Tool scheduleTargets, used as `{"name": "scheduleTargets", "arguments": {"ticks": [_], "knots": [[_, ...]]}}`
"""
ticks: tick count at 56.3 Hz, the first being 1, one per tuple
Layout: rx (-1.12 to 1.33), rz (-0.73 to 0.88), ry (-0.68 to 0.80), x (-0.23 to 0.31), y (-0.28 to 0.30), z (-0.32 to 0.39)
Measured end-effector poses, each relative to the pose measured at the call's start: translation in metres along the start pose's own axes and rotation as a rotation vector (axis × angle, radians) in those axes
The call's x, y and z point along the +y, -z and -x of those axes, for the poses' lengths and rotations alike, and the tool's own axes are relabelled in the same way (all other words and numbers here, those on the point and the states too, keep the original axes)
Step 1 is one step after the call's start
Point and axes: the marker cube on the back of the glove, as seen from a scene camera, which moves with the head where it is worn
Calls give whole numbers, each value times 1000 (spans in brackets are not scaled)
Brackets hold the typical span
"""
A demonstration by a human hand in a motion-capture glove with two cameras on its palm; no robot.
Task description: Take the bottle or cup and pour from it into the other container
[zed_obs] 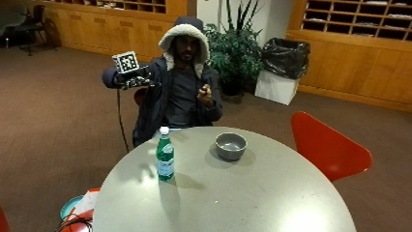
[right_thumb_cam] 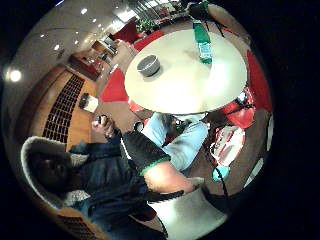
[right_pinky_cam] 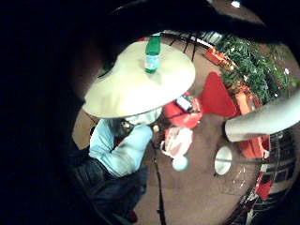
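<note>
A green bottle [zed_obs: 165, 157] with a white cap stands upright on the left part of the round pale table [zed_obs: 257, 193]. A grey cup [zed_obs: 230, 145], shaped like a bowl, sits to its right, nearer the person. My gloved right hand [zed_obs: 133, 77] is raised at shoulder height behind the table, well above and away from both, holding nothing. Both palm views look down from afar on the table [right_pinky_cam: 131, 89] [right_thumb_cam: 190, 85]. They show the bottle [right_pinky_cam: 152, 54] [right_thumb_cam: 202, 42], and the thumb side view also shows the cup [right_thumb_cam: 148, 65]. The bare left hand [zed_obs: 205, 92] is held up at the chest.
A red chair [zed_obs: 325, 145] stands at the table's right side. Red bags and a teal object [zed_obs: 80, 208] lie on the floor by the table's left edge. Behind the person are a potted plant [zed_obs: 235, 48] and a bin with a black bag [zed_obs: 283, 58].
</note>
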Motion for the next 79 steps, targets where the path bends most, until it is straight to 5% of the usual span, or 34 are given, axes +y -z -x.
{"name": "scheduleTargets", "arguments": {"ticks": [4, 8, 15, 20, 28, 36, 45, 55, 62, 68, 79], "knots": [[1, -16, -92, 1, -1, 4], [6, 63, 68, 13, 3, -4], [1, 14, 44, 3, 1, -2], [4, 102, 336, 3, 5, -14], [-3, 64, 356, 2, 4, -14], [-2, 23, 150, 2, 2, -8], [-2, 91, 351, 0, 2, -18], [-39, 48, 145, -11, -10, -15], [-131, 7, 157, -59, -33, -21], [-258, -106, 19, -112, -67, -19], [-526, -59, 113, -172, -135, -27]]}}
